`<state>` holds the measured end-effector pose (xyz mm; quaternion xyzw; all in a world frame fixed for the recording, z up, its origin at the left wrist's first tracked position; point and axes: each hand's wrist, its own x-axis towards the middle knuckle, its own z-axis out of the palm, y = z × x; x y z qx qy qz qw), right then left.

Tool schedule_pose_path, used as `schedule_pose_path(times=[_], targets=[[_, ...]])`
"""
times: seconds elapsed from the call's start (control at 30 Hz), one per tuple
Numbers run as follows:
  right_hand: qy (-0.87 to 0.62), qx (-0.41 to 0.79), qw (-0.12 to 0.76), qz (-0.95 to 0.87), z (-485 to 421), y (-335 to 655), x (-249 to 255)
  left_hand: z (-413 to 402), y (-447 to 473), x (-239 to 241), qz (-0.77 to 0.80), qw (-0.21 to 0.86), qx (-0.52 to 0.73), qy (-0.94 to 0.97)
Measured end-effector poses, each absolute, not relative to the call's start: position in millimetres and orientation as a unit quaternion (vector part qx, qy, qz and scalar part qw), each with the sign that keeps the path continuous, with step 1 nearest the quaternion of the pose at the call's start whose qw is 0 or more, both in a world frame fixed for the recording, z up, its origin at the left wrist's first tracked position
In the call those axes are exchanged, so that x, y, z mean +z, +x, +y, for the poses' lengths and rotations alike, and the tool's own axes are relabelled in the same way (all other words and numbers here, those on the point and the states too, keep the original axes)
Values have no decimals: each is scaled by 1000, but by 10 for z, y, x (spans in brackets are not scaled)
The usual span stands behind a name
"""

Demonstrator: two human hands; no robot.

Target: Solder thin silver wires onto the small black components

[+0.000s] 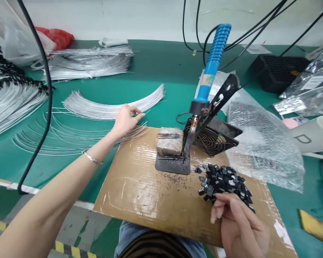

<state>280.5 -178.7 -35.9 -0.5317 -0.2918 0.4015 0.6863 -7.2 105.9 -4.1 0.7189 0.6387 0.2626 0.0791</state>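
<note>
My left hand (127, 120) reaches over white wires, its thumb and fingers pinched at a thin wire end. Behind it lies a curved bundle of white wires (97, 108); loose white wires (70, 147) fan out in front and to the left. My right hand (240, 224) is at the near edge of a pile of small black pieces (223, 181). Its fingers are curled together, and anything between them is hidden. Between the hands, a blue-handled soldering iron (214, 61) points down in a black stand (173, 165), its tip over the base beside a greyish block (169, 141).
Brown cardboard (129, 190) covers the near part of the green table (156, 68). A small black fan (212, 136) stands behind the iron. Bubble wrap (261, 143) and a white cup (316, 134) are at right. A black cable (47, 89) hangs down at left. More wire bundles (88, 62) lie behind.
</note>
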Motion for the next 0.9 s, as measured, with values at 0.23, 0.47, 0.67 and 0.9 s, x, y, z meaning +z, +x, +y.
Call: schedule_pose_path(times=[0.23, 0.47, 0.67, 0.9], targets=[[-522, 400, 692, -299, -1762, 2839, -421, 1232, -12, -11, 619, 114, 278, 726], [-516, 407, 682, -320, -1768, 2922, -506, 448, -9, 647, 565, 127, 400, 710], [-523, 404, 679, -320, -1782, 2934, -521, 65, -42, 889, 507, 170, 459, 709], [-526, 396, 682, -318, -1782, 2915, -508, -17, -63, 882, 510, 177, 463, 703]])
